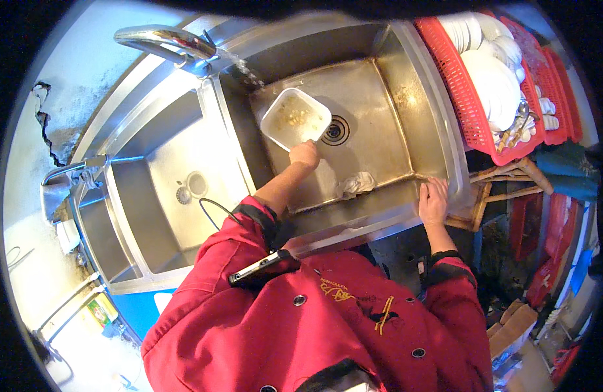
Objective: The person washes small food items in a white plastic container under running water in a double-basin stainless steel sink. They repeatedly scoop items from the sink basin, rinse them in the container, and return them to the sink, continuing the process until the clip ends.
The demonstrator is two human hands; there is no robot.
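My left hand (306, 155) grips the near edge of a white, rounded-square plastic container (295, 120) inside the large stainless-steel sink basin (360, 108). Cloudy liquid with yellowish bits lies in the container. Beside it, the round drain (334, 130) is partly covered by the container's corner. A crumpled white cloth (356, 184) sits against the basin's near side. Water runs from the chrome faucet (166, 39) into the basin's far left corner. My right hand (433, 201) rests on the front rim near the right corner, holding nothing.
Red plastic baskets (443, 73) hold white plates (490, 88) and spoons (519, 122) on the right. A bamboo chair (514, 179) stands below them. Left are smaller sink basins (193, 152) and a second faucet (61, 179). A black device (264, 267) hangs at my chest.
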